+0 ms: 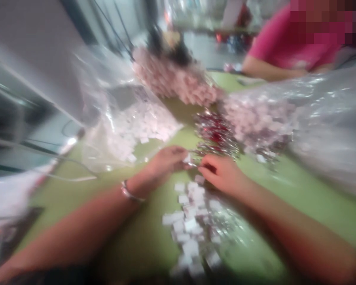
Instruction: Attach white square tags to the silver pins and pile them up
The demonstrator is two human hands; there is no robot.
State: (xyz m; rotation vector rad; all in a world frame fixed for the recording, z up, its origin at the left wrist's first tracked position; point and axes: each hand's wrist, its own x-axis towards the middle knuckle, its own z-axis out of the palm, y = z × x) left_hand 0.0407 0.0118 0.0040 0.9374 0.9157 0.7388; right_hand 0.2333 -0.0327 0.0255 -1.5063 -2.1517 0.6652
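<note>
My left hand (pixel 166 161) pinches a small white tag-like piece (pixel 187 159) between thumb and fingers. Close beside it, my right hand (pixel 224 174) has its thumb and fingertips pressed together at the end of a thin shiny strip (pixel 193 165); blur hides its exact kind. Just beyond both hands lies a pile of silvery and red shiny pieces (pixel 215 132). Below them, many small white rectangular pieces (pixel 191 225) are scattered on the green table (pixel 130 237), with clear shiny bits (pixel 231 225) to their right.
A clear plastic bag (pixel 106 114) with white pieces (pixel 148 122) lies at the left. Bundles of pink items (pixel 178 79) stand behind. At the right, a large plastic bag (pixel 329 130) reaches over more pink items (pixel 255 118). A person in a pink shirt (pixel 275 35) sits across.
</note>
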